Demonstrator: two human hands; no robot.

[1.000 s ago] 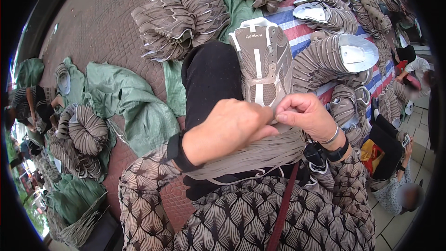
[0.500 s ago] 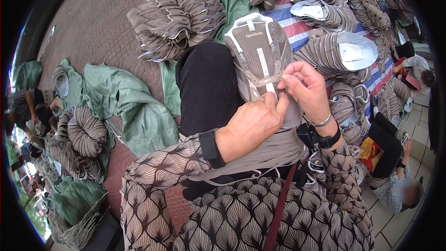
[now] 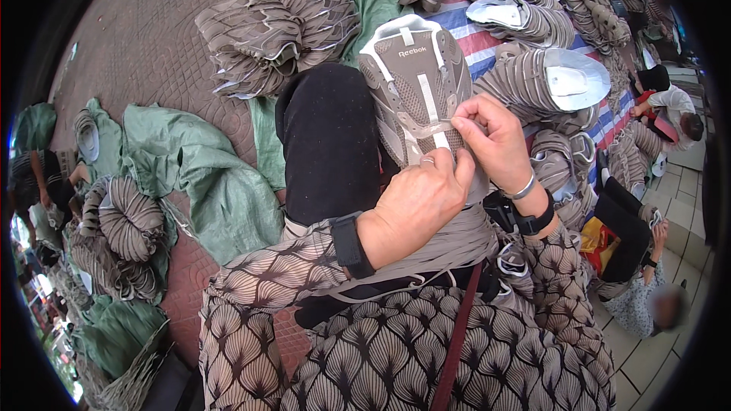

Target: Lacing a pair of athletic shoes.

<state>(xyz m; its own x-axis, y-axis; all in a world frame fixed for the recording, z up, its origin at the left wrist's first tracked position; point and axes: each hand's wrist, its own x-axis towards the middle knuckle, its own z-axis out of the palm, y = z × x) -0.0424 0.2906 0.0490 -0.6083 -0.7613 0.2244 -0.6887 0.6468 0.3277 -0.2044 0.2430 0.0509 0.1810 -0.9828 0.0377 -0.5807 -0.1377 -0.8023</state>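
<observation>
A taupe shoe upper (image 3: 409, 68) with white trim rests on my lap, its tongue end pointing away from me. A pale shoelace (image 3: 428, 135) crosses its front opening. My right hand (image 3: 496, 141) is closed in a pinch on the lace at the right eyelet edge. My left hand (image 3: 419, 202) lies over the toe end of the upper, its fingers curled down and closed; what the fingertips hold is hidden. Below the hands, a thick bundle of taupe laces (image 3: 449, 247) is spread over my lap.
Stacked shoe uppers (image 3: 255, 38) lie ahead to the left, more nested uppers (image 3: 525, 80) to the right on a striped sheet (image 3: 480, 42). Green sacking (image 3: 205, 144) covers paving at left. A seated person (image 3: 636, 289) is at right; others sit farther off.
The view has shifted slightly, so the scene sits a little farther left. My right fingers have come in closer to the eyelet edge; my left hand stays over the toe end.
</observation>
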